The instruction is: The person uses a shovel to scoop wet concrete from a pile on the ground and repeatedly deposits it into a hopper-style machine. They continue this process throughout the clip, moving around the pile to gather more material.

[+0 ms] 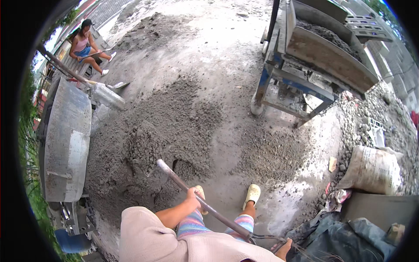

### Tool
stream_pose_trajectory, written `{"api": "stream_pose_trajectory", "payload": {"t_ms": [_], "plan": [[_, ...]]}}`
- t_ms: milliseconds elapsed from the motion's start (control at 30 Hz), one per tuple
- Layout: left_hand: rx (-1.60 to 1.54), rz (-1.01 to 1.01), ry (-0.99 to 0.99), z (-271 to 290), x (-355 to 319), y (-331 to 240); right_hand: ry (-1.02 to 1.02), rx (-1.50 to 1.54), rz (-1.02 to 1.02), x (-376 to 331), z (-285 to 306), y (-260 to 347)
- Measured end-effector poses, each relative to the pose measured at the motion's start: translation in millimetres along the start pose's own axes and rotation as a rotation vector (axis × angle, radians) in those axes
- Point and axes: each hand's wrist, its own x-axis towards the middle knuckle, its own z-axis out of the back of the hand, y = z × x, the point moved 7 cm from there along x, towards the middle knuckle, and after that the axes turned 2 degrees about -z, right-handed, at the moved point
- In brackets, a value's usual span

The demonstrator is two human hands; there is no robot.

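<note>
One long tool with a smooth, round, grayish-brown shaft is being held slantwise in front of the body, its pale far end being set at the damp, crumbly gray heap; whether a blade is being covered by the lumps cannot be told. At the near end, the shaft is being split into a forked handle. The shaft is being gripped partway along by the left grip, with the fingers being wrapped around it and the forearm being angled forward and inward. The handle is being clasped by the right grip, low and out to the right. The two hands are being spaced well apart. Two cream clogs are being worn, one being partly hidden by the left hand. One smaller gray spread is being flanked by one blue-framed machine. On the left, one curved, scuffed metal drum is being bordered by the heap. One bulging woven sack is being supported by gravel, and one seated person is being seen beyond.
</note>
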Motion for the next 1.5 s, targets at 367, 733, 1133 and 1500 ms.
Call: {"api": "stream_pose_trajectory", "payload": {"t_ms": [367, 733, 1133, 1500], "plan": [[0.379, -0.527, 0.264, -324.2, -300.6, -24.0, 0.403, 0.421, -0.193, -92.2, 3.4, 136.9], [1.042, -0.895, 0.447, -509.0, -386.7, 35.8, 0.896, 0.563, -0.624, -94.0, -51.9, 105.2], [0.584, -0.935, 0.83, -449.8, -465.3, -48.3, 0.892, 0.418, -0.075, -123.3, -75.3, 250.9], [-0.137, -0.383, 0.203, -202.0, -114.0, -63.2, 0.44, 0.006, 0.108, -26.5, -102.2, 185.0]]}}
